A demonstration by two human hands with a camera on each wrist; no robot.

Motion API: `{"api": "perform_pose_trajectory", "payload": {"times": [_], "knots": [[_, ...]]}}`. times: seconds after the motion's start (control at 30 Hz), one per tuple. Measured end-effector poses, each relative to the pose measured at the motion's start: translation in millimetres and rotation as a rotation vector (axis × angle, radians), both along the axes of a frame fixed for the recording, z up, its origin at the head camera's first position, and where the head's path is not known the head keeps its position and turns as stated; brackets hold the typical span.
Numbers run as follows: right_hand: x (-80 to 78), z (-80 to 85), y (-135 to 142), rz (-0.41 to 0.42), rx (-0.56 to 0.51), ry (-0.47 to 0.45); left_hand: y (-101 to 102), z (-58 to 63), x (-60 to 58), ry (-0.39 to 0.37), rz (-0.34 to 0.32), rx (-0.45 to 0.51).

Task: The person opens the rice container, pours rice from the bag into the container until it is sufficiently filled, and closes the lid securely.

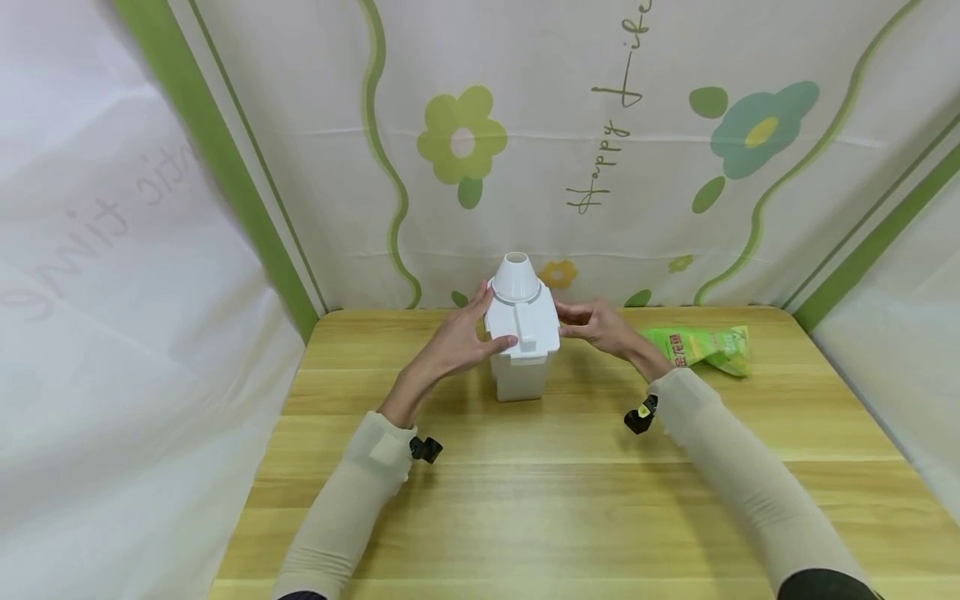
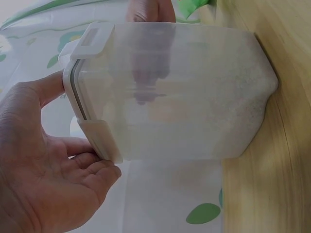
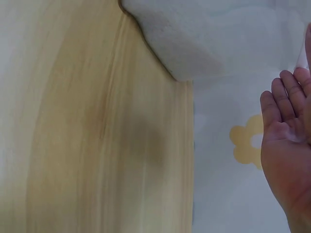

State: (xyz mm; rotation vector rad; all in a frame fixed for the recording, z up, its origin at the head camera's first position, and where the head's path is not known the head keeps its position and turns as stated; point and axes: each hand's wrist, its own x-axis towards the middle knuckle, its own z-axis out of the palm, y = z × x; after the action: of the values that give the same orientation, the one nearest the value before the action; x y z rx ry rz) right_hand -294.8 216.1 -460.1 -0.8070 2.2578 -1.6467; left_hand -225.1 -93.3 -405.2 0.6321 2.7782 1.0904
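Observation:
A translucent storage container [image 2: 194,126] stands upright on the table, with whitish grainy contents [image 2: 243,107] in its lower part. Its white lid [image 1: 504,315] carries a white cone-shaped piece [image 1: 516,279] with a round opening on top. My left hand [image 1: 459,337] grips the lid's left side, thumb over the top and fingers by the side clip [image 2: 99,141]. At the lid's right edge is my right hand [image 1: 597,327], its fingertips touching the side. In the right wrist view, the fingers [image 3: 282,99] of that hand are fairly straight beside the container.
A green and yellow plastic packet [image 1: 708,348] lies on the wooden table [image 1: 525,500] to the right, partly behind my right wrist. A printed fabric curtain [image 1: 540,167] hangs right behind the table's far edge, with more fabric at both sides.

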Motion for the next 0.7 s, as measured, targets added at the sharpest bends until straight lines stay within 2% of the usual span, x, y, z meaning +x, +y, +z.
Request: {"api": "perform_pose_trajectory", "payload": {"times": [0.17,0.4,0.7], "knots": [[2.5,-5.6,-3.0,0.009,-0.041,-0.036,-0.5,-0.2,-0.6,-0.006,-0.002,-0.003],[2.9,-12.4,-2.5,0.017,-0.038,-0.082,-0.4,-0.3,0.1,-0.011,-0.007,-0.001],[2.7,-18.9,-4.4,-0.023,-0.070,-0.051,-0.9,0.8,0.1,-0.002,-0.020,-0.005]]}}
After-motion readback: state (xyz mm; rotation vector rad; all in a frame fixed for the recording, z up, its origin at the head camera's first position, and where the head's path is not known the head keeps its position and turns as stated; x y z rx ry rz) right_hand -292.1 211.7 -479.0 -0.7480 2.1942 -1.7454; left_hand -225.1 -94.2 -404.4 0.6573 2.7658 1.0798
